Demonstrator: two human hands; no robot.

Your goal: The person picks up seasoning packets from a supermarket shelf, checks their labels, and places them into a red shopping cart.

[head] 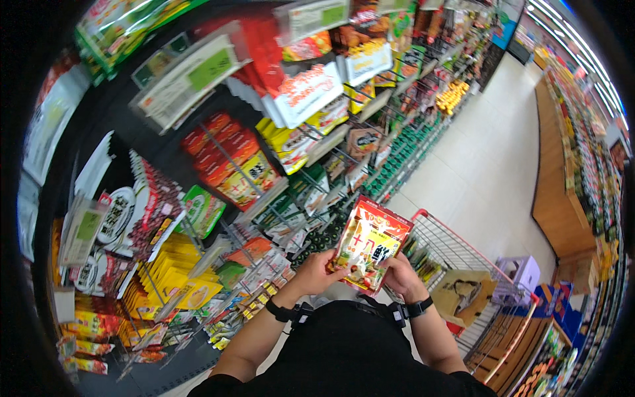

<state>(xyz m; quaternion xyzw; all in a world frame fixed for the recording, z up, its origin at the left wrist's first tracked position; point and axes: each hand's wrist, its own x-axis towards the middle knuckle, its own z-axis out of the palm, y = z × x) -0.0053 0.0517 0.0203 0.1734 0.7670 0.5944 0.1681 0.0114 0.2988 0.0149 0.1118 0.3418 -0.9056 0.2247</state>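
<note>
Both of my hands hold one red seasoning packet (368, 244) in front of my body, its printed face turned up towards me. My left hand (320, 270) grips its left edge, with the thumb over the front. On the opposite edge, my right hand (403, 278) has its thumb on the printed face, while its other fingers are mostly hidden behind the packet. Similar red packets (238, 171) hang on a hook of the shelf to the left. Dark bands with small devices circle both wrists.
Seasoning packets hang along the left rack, with yellow packets (183, 278) low down and price tags (191, 79) above. A shopping cart (461, 238) holding a brown bag (454, 293) stands at the right, near a purple stool (518, 278). Beyond are a tiled aisle (476, 149) and a wooden display (558, 188).
</note>
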